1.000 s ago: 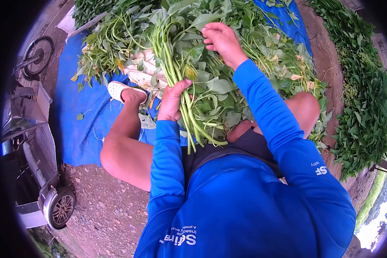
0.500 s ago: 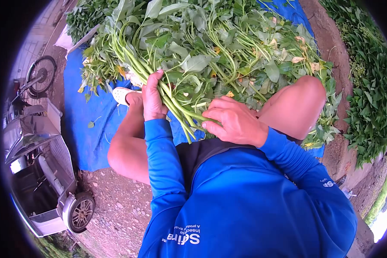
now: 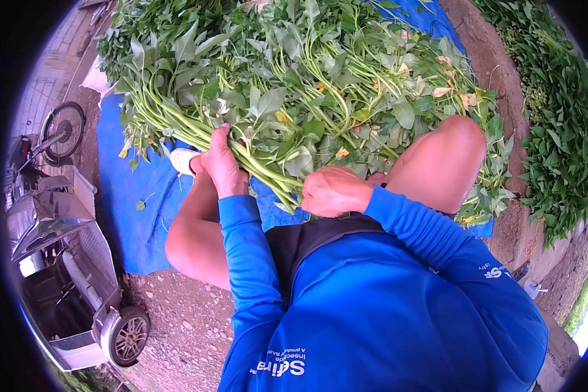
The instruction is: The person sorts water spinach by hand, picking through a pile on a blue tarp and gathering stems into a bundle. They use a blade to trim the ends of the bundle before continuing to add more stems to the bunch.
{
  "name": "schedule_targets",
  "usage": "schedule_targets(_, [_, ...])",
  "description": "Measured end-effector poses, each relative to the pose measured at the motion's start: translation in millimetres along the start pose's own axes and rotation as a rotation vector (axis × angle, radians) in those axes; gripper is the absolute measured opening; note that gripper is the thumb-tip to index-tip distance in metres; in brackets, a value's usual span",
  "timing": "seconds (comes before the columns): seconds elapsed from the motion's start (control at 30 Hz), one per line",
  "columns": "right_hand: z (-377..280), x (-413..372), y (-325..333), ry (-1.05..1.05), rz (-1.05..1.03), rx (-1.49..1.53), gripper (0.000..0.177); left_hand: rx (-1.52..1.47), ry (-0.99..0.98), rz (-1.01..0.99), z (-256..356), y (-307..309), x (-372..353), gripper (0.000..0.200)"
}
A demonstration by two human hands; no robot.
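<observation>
My left hand (image 3: pixel 224 166) is wrapped round a bundle of long green stems (image 3: pixel 183 124), with the leafy tops pointing up and left. The cut ends of the bundle reach right, to my right hand (image 3: pixel 333 191), which is closed with its knuckles up at the stem ends. Its fingertips are hidden, so whatever it grips cannot be made out. Beyond both hands lies a large heap of leafy greens (image 3: pixel 346 85) with some yellowed leaves among the stems.
Blue tarp (image 3: pixel 134 222) lies under the heap, with my bent legs on either side. A motorcycle with a sidecar (image 3: pixel 65 261) stands at the left on gravel (image 3: pixel 183 313). More leafy greens (image 3: pixel 562 137) line the right edge.
The bundle has tilted lower to the left in my left hand. My right hand has moved left and its fingers have closed at the stem ends.
</observation>
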State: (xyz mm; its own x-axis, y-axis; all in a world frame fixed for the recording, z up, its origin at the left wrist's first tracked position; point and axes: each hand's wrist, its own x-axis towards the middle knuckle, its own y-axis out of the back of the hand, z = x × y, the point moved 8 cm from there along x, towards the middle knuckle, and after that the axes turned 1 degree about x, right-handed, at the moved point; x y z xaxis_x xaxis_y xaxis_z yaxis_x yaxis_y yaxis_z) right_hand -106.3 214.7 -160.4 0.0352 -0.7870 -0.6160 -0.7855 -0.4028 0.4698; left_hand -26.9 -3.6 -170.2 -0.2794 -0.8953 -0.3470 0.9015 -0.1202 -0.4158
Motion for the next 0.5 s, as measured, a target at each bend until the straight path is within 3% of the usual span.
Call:
schedule_targets(0.03, [5, 3, -16, -0.048, -0.199, -0.121, 0.029, 0.018, -0.007, 0.007, 3, 1, 4, 0.021])
schedule_targets(0.13, [69, 31, -75, -0.037, -0.273, -0.268, 0.035, 0.097, -0.016, 0.040, 40, 15, 22, 0.020])
schedule_targets(0.3, [138, 73, 52, -0.177, 0.689, 0.312, 0.029, 0.189, 0.076, 0.057, 42, 59, 32, 0.026])
schedule_targets(0.37, [171, 71, 98, -0.315, 1.125, 0.099, 0.026, 0.170, 0.086, 0.039, 23, 62, 33, 0.026])
schedule_targets(0.5, [203, 91, 116, -0.449, 1.063, -0.031, 0.024, 0.080, 0.106, 0.034, 6, 28, 7, 0.022])
